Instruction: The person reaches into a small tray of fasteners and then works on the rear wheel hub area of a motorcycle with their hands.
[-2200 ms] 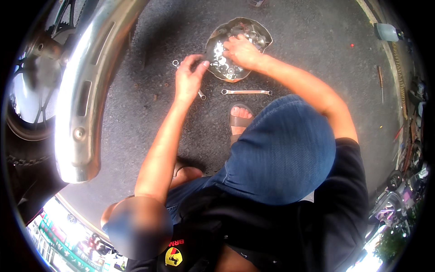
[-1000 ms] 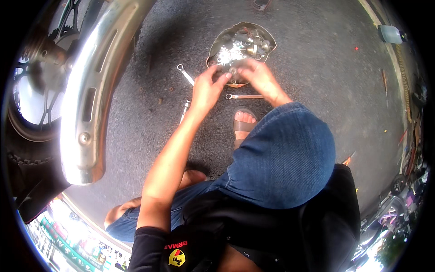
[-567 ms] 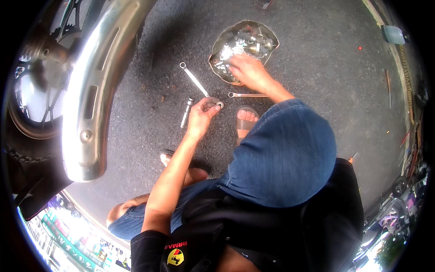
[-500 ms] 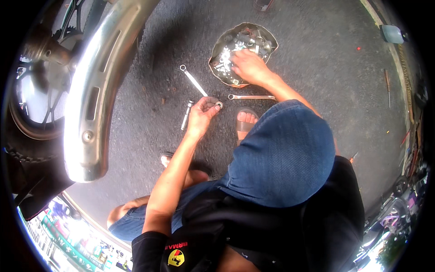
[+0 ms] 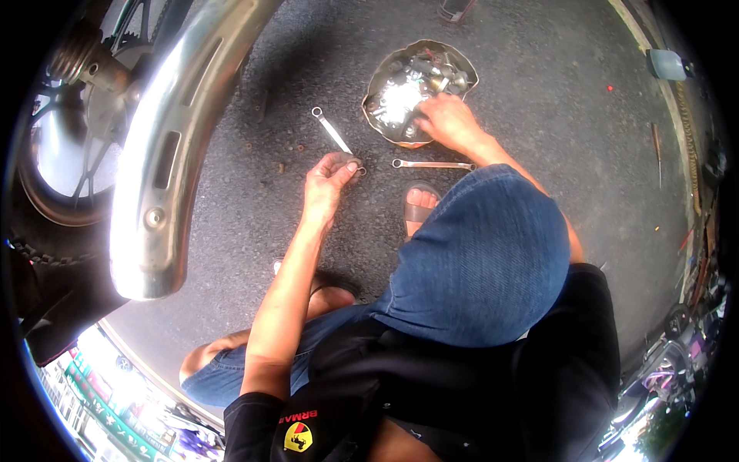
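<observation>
My left hand (image 5: 329, 181) is closed in a pinch above the asphalt, its fingertips over the near end of a double-ended ring spanner (image 5: 331, 132). A small metal ring lay between thumb and finger a moment ago. Now the fingers largely hide it, and the loop at the tips may be the spanner's end. My right hand (image 5: 450, 122) reaches into a metal basin (image 5: 370, 122) of mixed metal parts (image 5: 439, 69). Its fingers are curled down among the pieces, tips hidden. Another ring spanner (image 5: 435, 165) lies between the basin and my sandalled foot (image 5: 420, 208).
A motorcycle's chrome mudguard (image 5: 150, 185) and wheel (image 5: 73, 169) stand close on the left. Small nuts (image 5: 281, 167) lie scattered on the ground. To the right lie a screwdriver (image 5: 657, 154) and, by the edge strip, a translucent container (image 5: 668, 65). My knee (image 5: 493, 246) rises under my right arm.
My left hand has shifted slightly up and left, and now covers the short socket-like tool that lay beside it. The right hand has moved a little right and down within the basin.
</observation>
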The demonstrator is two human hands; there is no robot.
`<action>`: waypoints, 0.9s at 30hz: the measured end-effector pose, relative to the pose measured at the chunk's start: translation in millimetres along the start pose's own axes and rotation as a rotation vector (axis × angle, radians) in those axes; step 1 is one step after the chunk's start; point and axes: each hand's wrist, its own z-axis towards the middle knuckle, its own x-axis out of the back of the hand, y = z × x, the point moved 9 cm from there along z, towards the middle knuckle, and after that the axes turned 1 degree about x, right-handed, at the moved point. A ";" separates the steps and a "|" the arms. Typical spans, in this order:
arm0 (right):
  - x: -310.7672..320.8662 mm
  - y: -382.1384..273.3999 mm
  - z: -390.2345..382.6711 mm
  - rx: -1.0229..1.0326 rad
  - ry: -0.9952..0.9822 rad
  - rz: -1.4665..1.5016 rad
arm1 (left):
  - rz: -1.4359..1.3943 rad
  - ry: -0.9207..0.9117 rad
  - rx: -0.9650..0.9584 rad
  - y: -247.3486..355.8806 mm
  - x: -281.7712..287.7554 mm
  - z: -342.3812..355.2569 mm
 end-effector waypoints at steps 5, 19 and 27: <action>-1.3 5.3 9.6 0.021 0.019 -0.041 | 0.006 0.007 0.022 1.6 -4.3 -1.9; -4.2 13.0 26.3 -0.001 0.248 -0.049 | -0.083 0.042 0.033 -9.0 3.8 -1.4; -19.5 5.2 42.5 0.003 0.190 0.031 | -0.051 0.001 0.053 -10.0 -2.8 2.1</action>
